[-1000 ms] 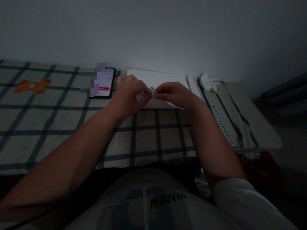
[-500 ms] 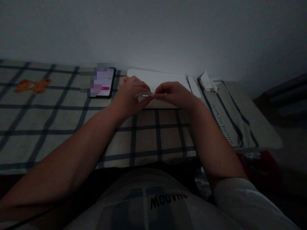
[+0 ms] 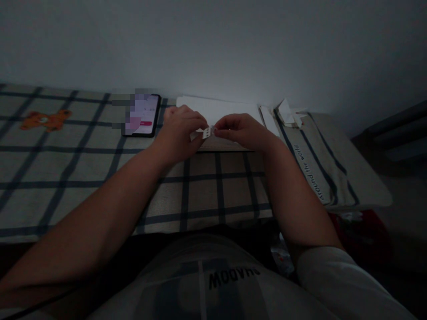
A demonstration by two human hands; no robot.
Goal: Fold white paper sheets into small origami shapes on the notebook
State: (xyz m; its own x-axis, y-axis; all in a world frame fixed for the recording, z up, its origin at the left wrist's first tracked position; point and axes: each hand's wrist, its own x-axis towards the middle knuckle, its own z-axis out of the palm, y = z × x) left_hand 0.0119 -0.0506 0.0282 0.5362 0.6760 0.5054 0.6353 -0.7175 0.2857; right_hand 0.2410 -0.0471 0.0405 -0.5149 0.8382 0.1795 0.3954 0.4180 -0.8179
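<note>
My left hand [image 3: 182, 131] pinches a small white strip marked with dark dots [image 3: 207, 132] between thumb and fingers. Close against the strip's right end, my right hand [image 3: 242, 129] has its thumb and forefinger pressed together at a tiny, pale, shiny bit [image 3: 212, 129], too small to make out. Both hands hover over white paper sheets [image 3: 230, 108] lying on the table by the wall. How far the strip runs under my left fingers is hidden.
A phone [image 3: 147, 115] with a lit screen lies left of my hands. Farther left is an orange bear-shaped piece [image 3: 46, 120]. A narrow white strip [image 3: 268, 120] and crumpled white paper [image 3: 287, 114] lie at right, on a checked tablecloth [image 3: 213, 186]. The wall [image 3: 213, 49] stands behind.
The white strip has turned between my fingers, so its dotted face shows more and it looks shorter. My right fingertips have shifted slightly; the arms stay almost in place.
</note>
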